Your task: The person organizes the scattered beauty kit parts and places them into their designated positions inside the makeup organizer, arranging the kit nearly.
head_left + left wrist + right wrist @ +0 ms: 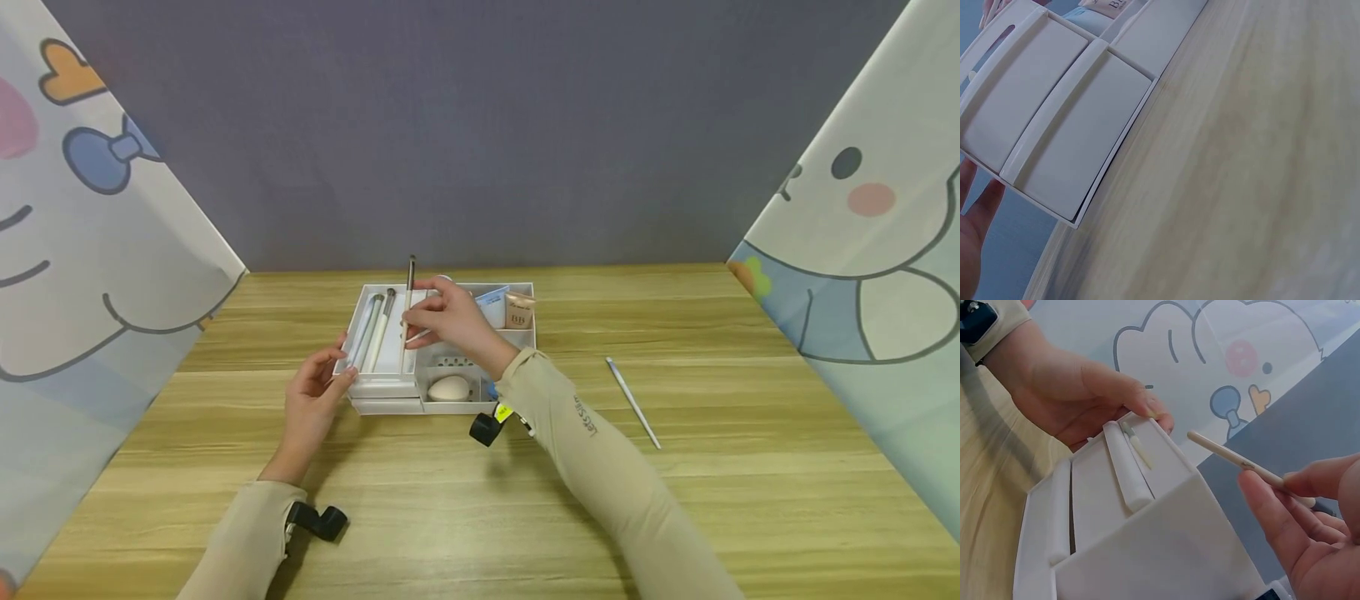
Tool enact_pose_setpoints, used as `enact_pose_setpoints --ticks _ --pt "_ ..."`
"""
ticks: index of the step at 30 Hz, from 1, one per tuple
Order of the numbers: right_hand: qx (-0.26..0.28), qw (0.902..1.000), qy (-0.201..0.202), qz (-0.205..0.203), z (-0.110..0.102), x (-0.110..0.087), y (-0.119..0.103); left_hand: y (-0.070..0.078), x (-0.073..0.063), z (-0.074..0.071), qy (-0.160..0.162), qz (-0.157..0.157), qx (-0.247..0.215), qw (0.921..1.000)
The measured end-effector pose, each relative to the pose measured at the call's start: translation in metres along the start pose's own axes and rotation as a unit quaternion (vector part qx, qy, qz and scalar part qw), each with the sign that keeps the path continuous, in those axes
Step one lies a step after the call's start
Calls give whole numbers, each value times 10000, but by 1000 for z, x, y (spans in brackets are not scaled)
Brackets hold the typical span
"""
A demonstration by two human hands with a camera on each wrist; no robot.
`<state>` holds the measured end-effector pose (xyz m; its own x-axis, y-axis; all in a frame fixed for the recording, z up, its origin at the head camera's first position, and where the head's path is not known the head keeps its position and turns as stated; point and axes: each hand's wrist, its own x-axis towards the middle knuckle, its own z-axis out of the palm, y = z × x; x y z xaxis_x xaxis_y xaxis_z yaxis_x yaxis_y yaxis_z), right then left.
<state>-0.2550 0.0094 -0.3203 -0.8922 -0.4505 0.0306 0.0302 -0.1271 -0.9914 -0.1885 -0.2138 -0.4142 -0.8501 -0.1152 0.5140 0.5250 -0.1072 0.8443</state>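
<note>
In the head view, a white desktop organizer [385, 406] stands on the table. My left hand [315, 400] holds its near left corner, thumb at the front edge and fingers round the left side. My right hand [457, 321] pinches a makeup brush [409, 292] above the organizer's upper left tray, dark bristles up. The right wrist view shows the pale handle [1219, 450] between thumb and fingers, its free end apart from the organizer. Several brushes [380, 337] lie side by side in that tray. The left wrist view shows the closed drawer fronts [1082, 125].
A slim white brush [633, 403] lies on the table [712, 467] to the right. The organizer's right compartments hold a brown BB tube [519, 312], a light blue tube [491, 307] and an egg-shaped beige sponge [449, 388]. A grey wall [480, 150] rises behind the table.
</note>
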Motion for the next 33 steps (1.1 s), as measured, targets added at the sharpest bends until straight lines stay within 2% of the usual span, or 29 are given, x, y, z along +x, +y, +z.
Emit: enact_pose_setpoints --ticks 13,23,29,33 --pt "431 9979 483 14 11 13 13 0 -1 2 -8 -50 48 10000" --pt "-390 9973 448 431 14 18 5 0 0 2 -56 -34 -25 10000" --pt "-955 9924 283 726 18 21 -4 0 1 0 -95 37 -123 9999" --pt "-1107 9893 183 936 20 25 -8 0 0 -1 -55 18 -85 9999"
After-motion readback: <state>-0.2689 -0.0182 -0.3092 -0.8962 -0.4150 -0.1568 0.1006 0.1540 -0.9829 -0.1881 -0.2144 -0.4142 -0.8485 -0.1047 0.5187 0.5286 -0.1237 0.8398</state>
